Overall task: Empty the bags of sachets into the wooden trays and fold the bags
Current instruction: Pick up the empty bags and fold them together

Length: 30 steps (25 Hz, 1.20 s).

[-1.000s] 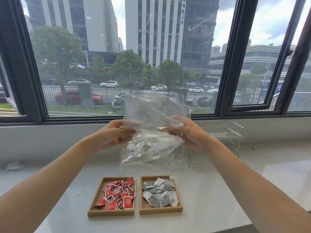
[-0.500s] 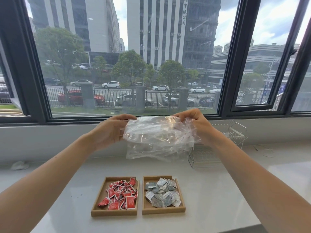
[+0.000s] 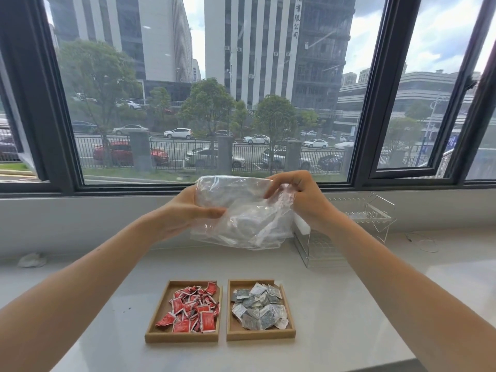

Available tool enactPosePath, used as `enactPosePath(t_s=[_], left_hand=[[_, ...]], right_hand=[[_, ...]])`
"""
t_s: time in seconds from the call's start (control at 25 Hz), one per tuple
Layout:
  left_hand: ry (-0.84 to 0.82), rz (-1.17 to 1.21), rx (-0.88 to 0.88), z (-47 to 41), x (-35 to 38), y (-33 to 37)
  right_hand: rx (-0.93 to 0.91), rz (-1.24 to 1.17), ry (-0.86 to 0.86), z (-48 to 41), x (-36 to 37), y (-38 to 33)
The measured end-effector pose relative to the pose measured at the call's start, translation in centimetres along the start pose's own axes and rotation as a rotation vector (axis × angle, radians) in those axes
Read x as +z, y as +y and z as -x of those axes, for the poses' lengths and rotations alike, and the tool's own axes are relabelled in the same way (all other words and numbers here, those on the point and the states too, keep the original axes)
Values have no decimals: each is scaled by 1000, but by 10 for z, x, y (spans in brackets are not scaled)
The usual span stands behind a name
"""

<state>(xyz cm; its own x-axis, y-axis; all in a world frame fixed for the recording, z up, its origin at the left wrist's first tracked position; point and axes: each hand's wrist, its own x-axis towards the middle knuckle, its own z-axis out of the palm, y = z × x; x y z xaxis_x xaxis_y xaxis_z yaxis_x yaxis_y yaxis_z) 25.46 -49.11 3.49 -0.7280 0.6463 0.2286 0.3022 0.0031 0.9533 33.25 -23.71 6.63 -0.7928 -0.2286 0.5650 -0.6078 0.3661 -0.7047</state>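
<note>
I hold a clear plastic bag, crumpled and partly folded, in the air above the counter. My left hand grips its left side, thumb on the front. My right hand pinches its upper right edge with curled fingers. Nothing shows inside the bag. Below on the white counter stand two wooden trays side by side. The left tray holds several red sachets. The right tray holds several silver-grey sachets.
A clear acrylic rack stands on the counter at the right, behind my right arm. A crumpled white scrap lies far left by the wall. A thin wire lies at the right. The window sill and dark frames run behind.
The bag hung long and open a second ago; it has since been gathered into a shorter, folded bundle. Both hands have come closer together and the bag sits lower.
</note>
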Motion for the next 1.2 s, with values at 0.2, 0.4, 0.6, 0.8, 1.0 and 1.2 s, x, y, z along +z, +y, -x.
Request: enactPosePath(t_s=[0.2,0.4,0.6,0.8,1.0,1.2], left_hand=[[180,-27,94,-1,0,-7],[325,-111,151,-9,13,-6],[336,-189,106,-13,17,-5],[285,60,-26,-12,21,-14],[285,-226,-138,-11,26,-35],[164,-123,-260,-8,45,-54]], right_hand=[[251,-826,-508,13,-17,-11],[383,-56,-125,11,-7,3],[417,-13,-23,14,-7,17],[360,-29,194,21,0,30],[444,-201,284,37,18,63],[550,-352,275,63,17,87]])
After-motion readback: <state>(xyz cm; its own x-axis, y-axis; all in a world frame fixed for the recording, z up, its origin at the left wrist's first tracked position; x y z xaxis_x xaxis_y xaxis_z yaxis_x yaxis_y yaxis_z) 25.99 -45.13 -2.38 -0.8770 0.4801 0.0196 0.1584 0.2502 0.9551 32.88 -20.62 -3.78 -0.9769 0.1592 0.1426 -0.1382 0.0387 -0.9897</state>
